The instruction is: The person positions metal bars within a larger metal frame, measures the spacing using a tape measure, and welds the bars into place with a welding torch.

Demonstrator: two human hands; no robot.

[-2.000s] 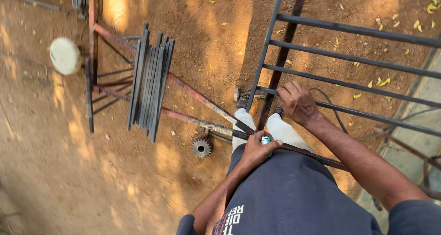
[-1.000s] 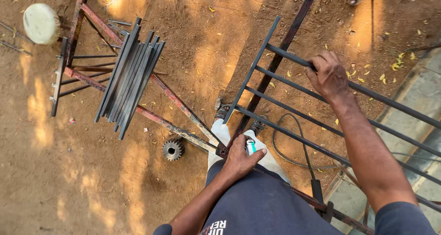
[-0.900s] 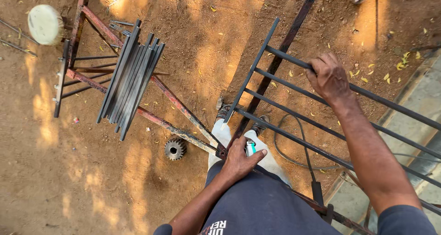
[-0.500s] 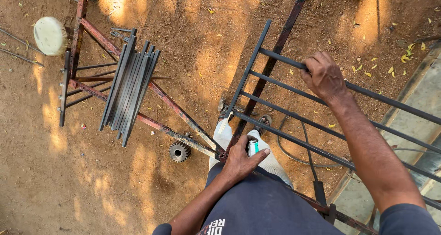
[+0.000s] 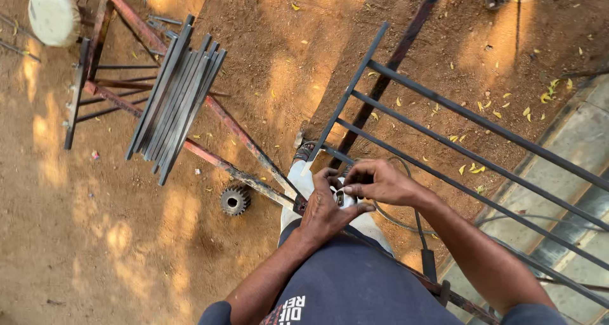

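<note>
— What's closest to the camera?

— The person's dark shirt and both forearms, meeting over a small object [image 5: 340, 198] in front of the waist. The left hand [image 5: 327, 211] cups it from below, fingers curled partway round it, thumb lying along its side.

— And the other hand?

— The right hand [image 5: 380, 182] comes in from the right, its fingertips pinched nearly closed on the top of that same object. Only a small pale and dark bit shows between the fingers, so I cannot tell what it is.

— So both have hold of it?

— Yes, the left wraps it loosely, the right nips it tight. It sits above the person's light trousers [image 5: 304, 185], just beside the near corner of the metal grille [image 5: 444, 147].

— Where does the grille lie?

— Its dark bars run from that corner away to the right, over the dirt and a concrete edge [image 5: 558, 172]. A thin cable [image 5: 406, 220] loops beneath it near the hands.

— Further out?

— A steel gear [image 5: 233, 200] lies on the dirt to the left, near a rusty red angle-iron frame [image 5: 241, 141]. A bundle of flat steel bars [image 5: 174, 99] rests across that frame. At the far upper left, a pale round disc [image 5: 54, 15] touches the frame's end.
</note>
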